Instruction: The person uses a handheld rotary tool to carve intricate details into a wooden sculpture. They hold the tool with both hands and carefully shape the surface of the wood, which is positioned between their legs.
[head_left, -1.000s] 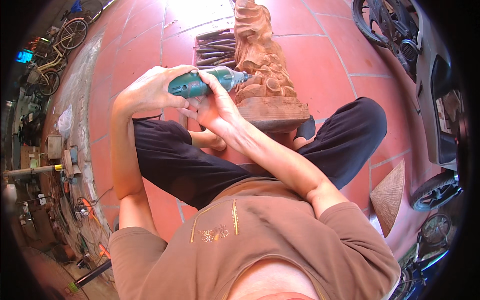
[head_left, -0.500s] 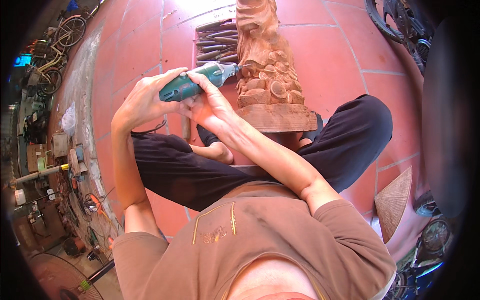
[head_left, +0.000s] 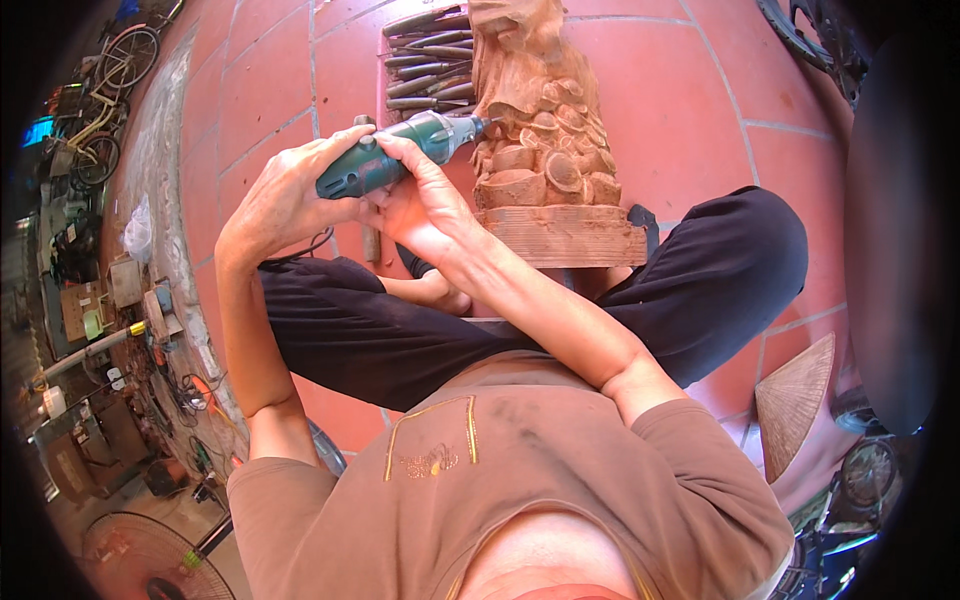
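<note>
A green rotary grinder (head_left: 362,168) with a grey nose points right, toward a carved wooden statue (head_left: 545,150) between my legs. My left hand (head_left: 290,198) wraps round the rear of the grinder. Closer to its nose, my right hand (head_left: 425,205) grips the body from below, its thumb along the top. The thin bit is at the left side of the carving, near its rounded lumps; whether it touches the wood I cannot tell. The statue's flat, banded base (head_left: 570,238) faces me.
Left of the statue, a tray (head_left: 383,60) holds several dark-handled carving tools (head_left: 430,75). A short wooden stick (head_left: 371,245) lies below the grinder. At the right are a conical hat (head_left: 795,405) and motorbike parts; bicycles (head_left: 128,58) and a fan (head_left: 140,560) stand left.
The view has shifted a little, so the statue's base appears slightly lower and farther right. Both hands keep their hold on the grinder, its tip still at the carving's left side.
</note>
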